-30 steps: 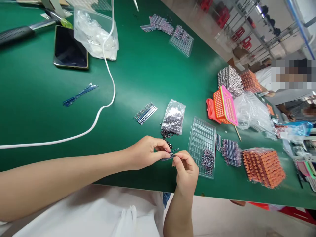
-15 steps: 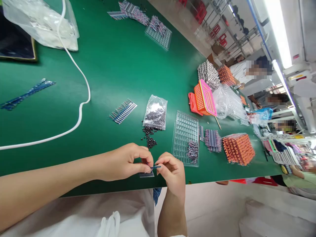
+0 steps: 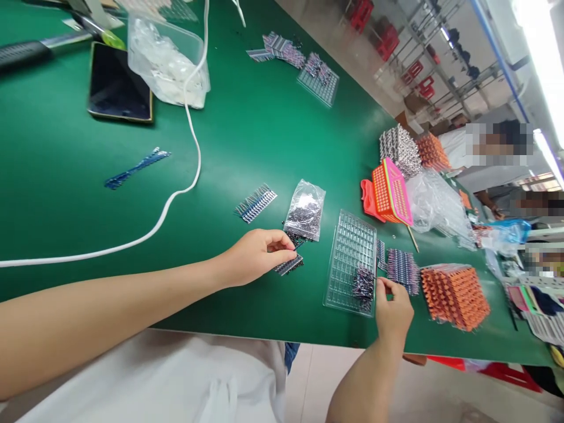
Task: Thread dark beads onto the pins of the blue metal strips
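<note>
My left hand [image 3: 269, 251] is closed in a pinch on a small grey-and-blue card strip [image 3: 288, 265] with dark thin pieces along it. A thin dark end pokes out past the fingertips. Just beyond lies a pile of tiny dark beads [image 3: 294, 237], partly behind the hand, beside a clear plastic bag [image 3: 305, 211] of such beads. My right hand [image 3: 393, 308] is pinched at the right edge of a clear compartment tray [image 3: 350, 244]. What its fingertips hold is too small to make out. A heap of thin dark-and-pink pieces [image 3: 363, 284] lies in the tray's near right corner.
Another row of thin pieces [image 3: 257, 203] lies left of the bag. A white cable [image 3: 170, 202] crosses the left side, near a phone [image 3: 120, 85]. To the right are bundled strips [image 3: 402, 269], an orange stack [image 3: 456, 296] and a pink-orange basket [image 3: 390, 191]. Co-workers sit beyond.
My hands have parted: the right has moved right to the tray edge, and the left has moved forward to the beads with the card strip. The view has shifted left.
</note>
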{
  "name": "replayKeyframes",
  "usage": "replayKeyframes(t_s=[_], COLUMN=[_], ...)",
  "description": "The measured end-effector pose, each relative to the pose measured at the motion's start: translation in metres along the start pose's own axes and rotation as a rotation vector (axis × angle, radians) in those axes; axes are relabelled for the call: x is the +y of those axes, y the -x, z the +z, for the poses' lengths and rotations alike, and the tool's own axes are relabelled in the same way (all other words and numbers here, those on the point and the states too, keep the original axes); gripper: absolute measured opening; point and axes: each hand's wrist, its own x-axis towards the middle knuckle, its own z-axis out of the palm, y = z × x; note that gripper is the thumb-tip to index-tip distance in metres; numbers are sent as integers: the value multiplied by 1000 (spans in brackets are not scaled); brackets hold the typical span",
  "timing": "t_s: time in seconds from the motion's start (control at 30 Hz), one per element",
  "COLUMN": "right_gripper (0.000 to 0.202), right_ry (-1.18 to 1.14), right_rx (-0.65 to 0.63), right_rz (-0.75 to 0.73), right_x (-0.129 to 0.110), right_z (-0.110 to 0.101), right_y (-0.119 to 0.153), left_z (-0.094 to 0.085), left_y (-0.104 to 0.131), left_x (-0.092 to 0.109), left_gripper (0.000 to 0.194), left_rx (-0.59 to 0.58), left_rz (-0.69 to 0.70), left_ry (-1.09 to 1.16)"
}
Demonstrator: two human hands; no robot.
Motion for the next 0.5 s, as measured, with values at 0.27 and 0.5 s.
replayKeyframes(t_s=[0.27, 0.5], right_gripper=[20, 19], right_ry=[-183, -363], right_rx=[-10, -274], right_rz=[-264, -506], right_x=[-82, -152], right_z=[18, 37], right_y=[44, 74], left_z=[-4, -2], left_y=[-7, -6], left_x=[-6, -2], left_gripper=[20, 18], left_rx=[59, 74], left_rz=[0, 7], left_ry=[83, 82])
